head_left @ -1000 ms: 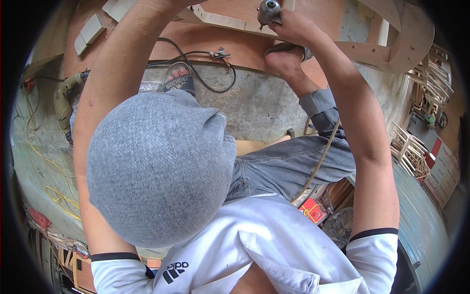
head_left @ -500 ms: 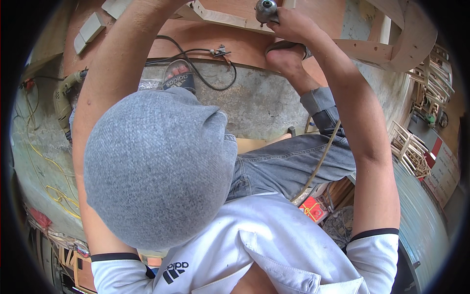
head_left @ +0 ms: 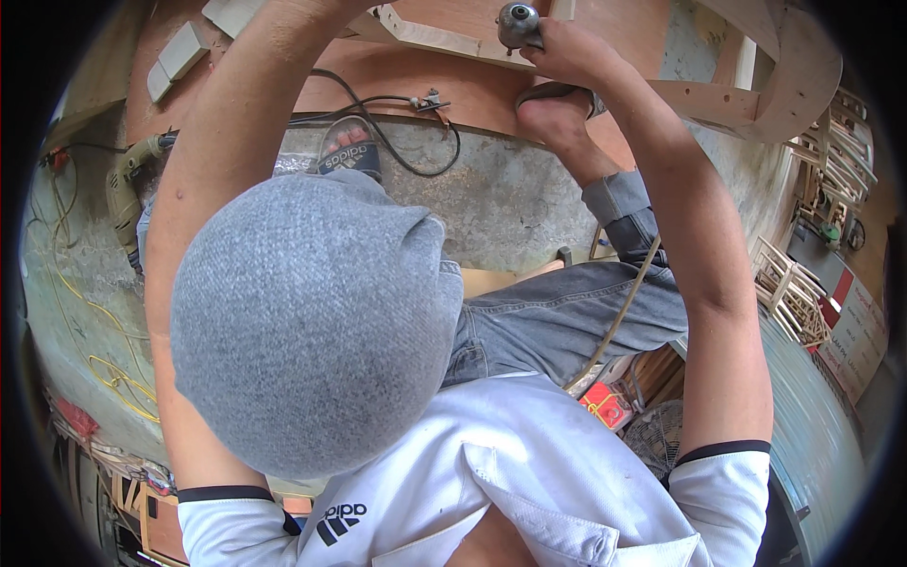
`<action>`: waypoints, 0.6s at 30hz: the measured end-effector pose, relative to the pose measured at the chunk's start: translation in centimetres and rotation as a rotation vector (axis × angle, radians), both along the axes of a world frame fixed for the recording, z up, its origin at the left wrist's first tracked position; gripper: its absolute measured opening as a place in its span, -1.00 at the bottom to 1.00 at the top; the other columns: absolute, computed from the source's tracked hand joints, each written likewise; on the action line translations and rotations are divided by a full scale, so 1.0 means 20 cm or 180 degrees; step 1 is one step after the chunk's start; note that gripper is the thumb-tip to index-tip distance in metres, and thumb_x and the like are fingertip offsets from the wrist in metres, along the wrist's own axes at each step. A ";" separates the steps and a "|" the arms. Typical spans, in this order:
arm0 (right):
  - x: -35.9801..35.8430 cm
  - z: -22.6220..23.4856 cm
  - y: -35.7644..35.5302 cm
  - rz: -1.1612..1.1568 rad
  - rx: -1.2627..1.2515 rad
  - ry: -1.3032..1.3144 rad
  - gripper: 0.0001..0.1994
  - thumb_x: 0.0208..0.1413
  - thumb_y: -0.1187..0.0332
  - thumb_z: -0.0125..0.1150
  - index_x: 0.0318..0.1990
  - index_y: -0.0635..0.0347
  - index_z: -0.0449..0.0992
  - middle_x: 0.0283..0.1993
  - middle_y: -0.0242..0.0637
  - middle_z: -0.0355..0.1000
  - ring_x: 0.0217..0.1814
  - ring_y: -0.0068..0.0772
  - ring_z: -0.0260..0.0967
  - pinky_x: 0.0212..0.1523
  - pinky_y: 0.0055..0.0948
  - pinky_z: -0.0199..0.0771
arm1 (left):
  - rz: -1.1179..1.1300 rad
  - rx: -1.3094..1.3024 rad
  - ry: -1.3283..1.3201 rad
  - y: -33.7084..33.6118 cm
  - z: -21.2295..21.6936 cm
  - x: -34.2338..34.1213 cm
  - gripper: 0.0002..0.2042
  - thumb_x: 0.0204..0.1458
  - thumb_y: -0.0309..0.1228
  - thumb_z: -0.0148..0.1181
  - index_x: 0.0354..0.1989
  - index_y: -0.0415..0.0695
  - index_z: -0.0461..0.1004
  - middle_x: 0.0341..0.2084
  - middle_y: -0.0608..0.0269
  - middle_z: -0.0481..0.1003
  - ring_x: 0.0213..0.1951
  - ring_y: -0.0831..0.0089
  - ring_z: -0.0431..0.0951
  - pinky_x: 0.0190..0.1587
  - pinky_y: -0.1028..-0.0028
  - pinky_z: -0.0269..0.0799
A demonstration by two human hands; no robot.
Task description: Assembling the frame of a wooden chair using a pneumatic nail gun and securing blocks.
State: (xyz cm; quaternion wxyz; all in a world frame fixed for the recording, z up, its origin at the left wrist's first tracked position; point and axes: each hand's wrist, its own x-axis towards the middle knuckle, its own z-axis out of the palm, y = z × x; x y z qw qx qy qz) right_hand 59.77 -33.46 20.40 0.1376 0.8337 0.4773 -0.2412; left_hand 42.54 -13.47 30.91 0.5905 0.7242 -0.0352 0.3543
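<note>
My right hand (head_left: 567, 52) is stretched far forward at the top edge and grips a grey metal power tool (head_left: 518, 23) with a rounded head. The tool rests over a pale wooden frame piece (head_left: 425, 38) lying on a brown plywood board (head_left: 397, 90). My left forearm (head_left: 236, 142) reaches up to the same frame, but the hand itself is cut off by the top edge. My right foot (head_left: 557, 118) presses on the board's edge beside the frame. My left foot in a dark sandal (head_left: 345, 151) stands on the concrete floor.
A black cable (head_left: 416, 142) loops along the board's edge. An electric drill (head_left: 128, 184) and yellow cord (head_left: 104, 369) lie at the left. A curved wooden frame (head_left: 794, 85) is at the top right, stacked wooden frames (head_left: 794, 293) at the right, a small fan (head_left: 652, 439) below.
</note>
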 end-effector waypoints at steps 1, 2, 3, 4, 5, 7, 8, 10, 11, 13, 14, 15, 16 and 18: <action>0.00 0.00 0.00 -0.0004 -0.0005 -0.0003 -0.63 0.11 0.10 0.23 -0.13 0.25 0.55 -0.23 0.10 0.56 -0.15 0.18 0.51 -0.09 0.00 0.49 | -0.0022 -0.0024 -0.0087 0.00 0.00 0.01 -0.56 -0.08 -0.19 0.52 -0.14 -0.22 0.55 -0.33 0.23 0.61 -0.28 0.52 0.59 -0.21 0.49 0.54; 0.01 0.00 0.00 -0.0018 -0.0037 0.0013 -0.63 0.11 0.10 0.23 -0.13 0.25 0.56 -0.23 0.10 0.56 -0.15 0.18 0.51 -0.09 0.00 0.49 | -0.0027 -0.0030 -0.0090 0.00 0.00 0.01 -0.56 -0.08 -0.19 0.52 -0.14 -0.22 0.55 -0.33 0.23 0.61 -0.28 0.52 0.59 -0.21 0.49 0.54; 0.01 0.01 0.00 -0.0033 -0.0067 0.0029 -0.63 0.11 0.10 0.23 -0.13 0.24 0.56 -0.23 0.09 0.56 -0.15 0.17 0.51 -0.09 0.00 0.49 | 0.0000 0.0066 -0.0009 0.00 0.01 0.00 -0.57 -0.08 -0.19 0.53 -0.15 -0.22 0.55 -0.33 0.23 0.61 -0.28 0.52 0.59 -0.22 0.50 0.54; 0.01 0.00 0.00 -0.0031 -0.0063 0.0029 -0.63 0.11 0.10 0.23 -0.13 0.24 0.56 -0.23 0.09 0.56 -0.15 0.17 0.51 -0.09 0.00 0.49 | 0.0033 0.0171 0.0077 0.00 0.01 0.00 -0.57 -0.09 -0.20 0.53 -0.16 -0.22 0.55 -0.33 0.23 0.60 -0.28 0.52 0.58 -0.22 0.50 0.53; 0.02 0.00 -0.01 0.0003 0.0028 0.0056 -0.63 0.11 0.10 0.23 -0.13 0.25 0.56 -0.23 0.09 0.56 -0.16 0.17 0.51 -0.09 0.00 0.49 | 0.0035 0.0176 0.0076 0.01 0.01 0.00 -0.57 -0.09 -0.20 0.53 -0.16 -0.22 0.55 -0.33 0.23 0.60 -0.28 0.52 0.58 -0.22 0.50 0.53; 0.01 0.00 0.00 0.0042 0.0125 0.0086 -0.63 0.11 0.09 0.23 -0.14 0.25 0.56 -0.24 0.09 0.56 -0.16 0.17 0.51 -0.09 -0.01 0.49 | -0.0100 0.0006 0.0071 0.01 0.00 0.01 -0.57 -0.09 -0.19 0.53 -0.16 -0.23 0.56 -0.33 0.22 0.60 -0.28 0.51 0.58 -0.22 0.49 0.53; 0.00 0.00 0.01 0.0002 0.0049 0.0058 -0.63 0.11 0.10 0.23 -0.14 0.25 0.56 -0.24 0.09 0.56 -0.16 0.17 0.51 -0.09 -0.01 0.49 | -0.0095 0.0012 0.0074 0.01 0.00 0.00 -0.57 -0.09 -0.19 0.53 -0.16 -0.23 0.56 -0.33 0.22 0.60 -0.28 0.51 0.58 -0.22 0.49 0.53; -0.01 0.02 0.02 -0.0038 -0.0023 0.0025 -0.63 0.11 0.10 0.23 -0.14 0.25 0.57 -0.24 0.09 0.56 -0.16 0.17 0.51 -0.09 -0.01 0.49 | -0.0004 -0.0008 -0.0011 0.01 0.00 0.00 -0.57 -0.09 -0.19 0.53 -0.16 -0.23 0.56 -0.34 0.22 0.60 -0.28 0.51 0.58 -0.22 0.48 0.53; -0.01 0.02 0.02 -0.0064 -0.0046 0.0043 -0.64 0.11 0.10 0.22 -0.14 0.25 0.57 -0.24 0.09 0.56 -0.16 0.18 0.51 -0.08 -0.01 0.49 | -0.0002 -0.0004 -0.0016 0.01 0.00 0.00 -0.57 -0.09 -0.19 0.53 -0.16 -0.23 0.56 -0.34 0.22 0.60 -0.28 0.51 0.58 -0.22 0.48 0.53; -0.01 0.03 0.03 -0.0088 -0.0063 0.0055 -0.64 0.11 0.11 0.22 -0.14 0.25 0.57 -0.24 0.08 0.56 -0.16 0.18 0.51 -0.08 -0.02 0.49 | 0.0089 0.0073 -0.0016 0.01 0.01 -0.01 -0.57 -0.10 -0.19 0.53 -0.15 -0.22 0.56 -0.32 0.21 0.60 -0.28 0.50 0.58 -0.21 0.47 0.53; -0.01 0.03 0.02 -0.0086 -0.0038 0.0051 -0.64 0.11 0.12 0.21 -0.14 0.25 0.57 -0.24 0.08 0.56 -0.16 0.18 0.51 -0.08 -0.02 0.49 | 0.0090 0.0078 -0.0024 0.01 0.01 -0.01 -0.57 -0.10 -0.19 0.53 -0.15 -0.22 0.56 -0.32 0.21 0.60 -0.28 0.50 0.58 -0.21 0.47 0.53; -0.01 0.03 0.02 -0.0085 -0.0013 0.0045 -0.65 0.11 0.12 0.20 -0.14 0.25 0.57 -0.24 0.08 0.56 -0.16 0.18 0.51 -0.09 -0.02 0.49 | 0.0064 0.0067 0.0020 0.01 0.01 -0.01 -0.56 -0.10 -0.19 0.53 -0.15 -0.22 0.56 -0.30 0.21 0.59 -0.28 0.50 0.58 -0.21 0.47 0.53; -0.01 0.03 0.02 -0.0084 -0.0009 0.0037 -0.65 0.11 0.12 0.20 -0.14 0.25 0.57 -0.24 0.08 0.56 -0.16 0.18 0.51 -0.09 -0.02 0.49 | 0.0037 0.0054 0.0064 0.00 0.02 -0.01 -0.56 -0.09 -0.19 0.53 -0.14 -0.22 0.56 -0.28 0.20 0.59 -0.28 0.49 0.58 -0.20 0.47 0.53; -0.01 0.03 0.02 -0.0072 -0.0053 0.0024 -0.66 0.11 0.13 0.19 -0.13 0.23 0.57 -0.24 0.09 0.56 -0.16 0.18 0.51 -0.08 -0.03 0.49 | -0.0105 -0.0044 0.0118 0.02 0.01 -0.01 -0.55 -0.08 -0.20 0.52 -0.10 -0.21 0.54 -0.26 0.22 0.59 -0.26 0.50 0.57 -0.19 0.48 0.53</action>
